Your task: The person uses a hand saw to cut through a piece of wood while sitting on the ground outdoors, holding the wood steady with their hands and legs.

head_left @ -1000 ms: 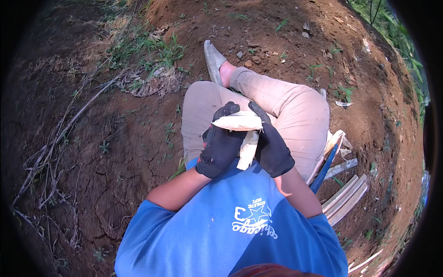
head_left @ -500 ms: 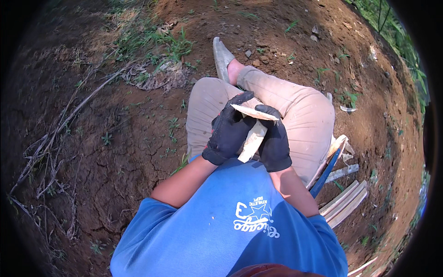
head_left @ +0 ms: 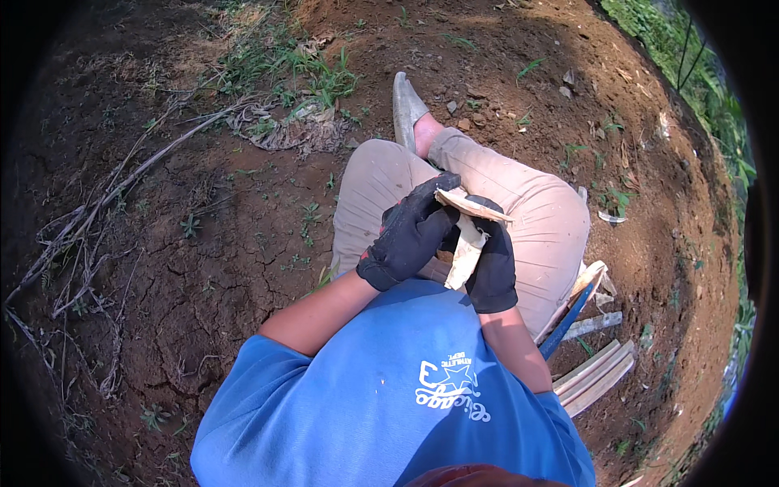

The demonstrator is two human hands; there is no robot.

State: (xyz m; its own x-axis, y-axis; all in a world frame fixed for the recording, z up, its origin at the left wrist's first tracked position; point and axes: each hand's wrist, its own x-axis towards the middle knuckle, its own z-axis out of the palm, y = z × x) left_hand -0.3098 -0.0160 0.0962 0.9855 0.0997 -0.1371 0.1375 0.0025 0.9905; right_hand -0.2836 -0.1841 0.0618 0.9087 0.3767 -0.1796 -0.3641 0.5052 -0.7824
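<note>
In front of my belly, above my crossed legs, both hands in black gloves hold a pale, fibrous plant strip. My left hand (head_left: 412, 231) is closed on it, fingertips at its far left end. My right hand (head_left: 492, 272) grips from the other side, its fingers partly behind the strip. The upper length of the pale strip (head_left: 477, 208) lies across the fingertips, tilting down to the right. A broader pale piece (head_left: 465, 258) hangs below it between my palms; whether the two are joined is hidden by the fingers.
Right of my knee lie a long blue object (head_left: 566, 326), a curled pale peel (head_left: 590, 276) and a flat grey-white strip (head_left: 592, 325). Several pale strips (head_left: 596, 377) are stacked nearer. Dry stalks (head_left: 122, 191) spread over cracked soil at left; grass (head_left: 324, 81) grows beyond.
My hands and the strip have shifted slightly right in the picture, as has the far ground. The upper strip slopes more steeply, and the hanging piece looks more bent at its top.
</note>
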